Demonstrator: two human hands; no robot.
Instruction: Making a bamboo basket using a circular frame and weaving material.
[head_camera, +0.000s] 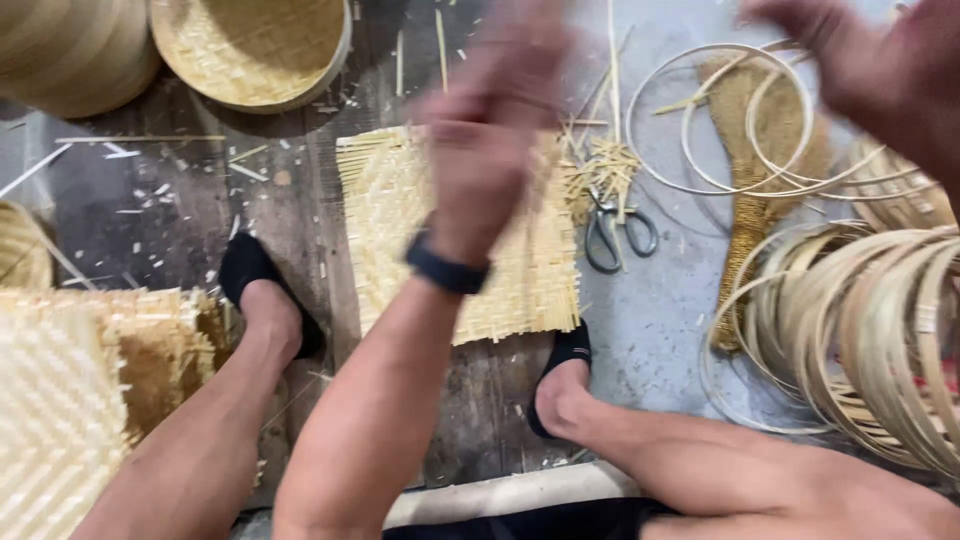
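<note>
— Bamboo mat lies where?
— Flat on the floor between both feet, beneath the blurred left hand, fingers loose, holding nothing. Right hand is raised, grip unclear, above hoops.

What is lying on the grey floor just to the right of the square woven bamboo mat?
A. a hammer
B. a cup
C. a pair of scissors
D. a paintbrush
C: a pair of metal scissors with dark loop handles lies beside the square woven bamboo mat, under a small pile of bamboo strips.
</note>
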